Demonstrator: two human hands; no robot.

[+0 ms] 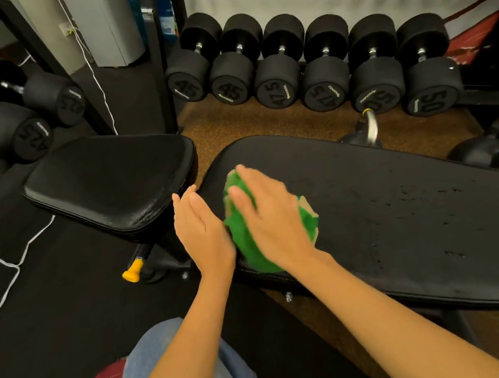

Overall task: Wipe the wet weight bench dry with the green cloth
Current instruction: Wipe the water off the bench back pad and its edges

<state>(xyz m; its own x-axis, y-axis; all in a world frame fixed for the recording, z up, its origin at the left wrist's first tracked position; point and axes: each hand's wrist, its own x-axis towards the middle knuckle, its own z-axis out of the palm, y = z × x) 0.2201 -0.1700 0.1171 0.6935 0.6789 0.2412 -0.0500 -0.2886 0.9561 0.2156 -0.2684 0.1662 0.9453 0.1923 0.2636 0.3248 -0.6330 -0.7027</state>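
Observation:
The black padded weight bench has a long back pad (407,203) on the right and a seat pad (109,181) on the left. Water droplets dot the back pad's right half. The green cloth (247,244) lies bunched on the left end of the back pad. My right hand (268,215) presses flat on top of the cloth and is blurred. My left hand (200,229) rests with fingers together at the near left edge of the back pad, beside the cloth and touching its edge.
A rack of black dumbbells (304,69) runs behind the bench, with more dumbbells (12,125) at the left. Two kettlebells (493,147) sit on the floor at the right. A yellow-tipped adjustment pin (133,271) sticks out under the seat. A white cord (12,265) crosses the floor.

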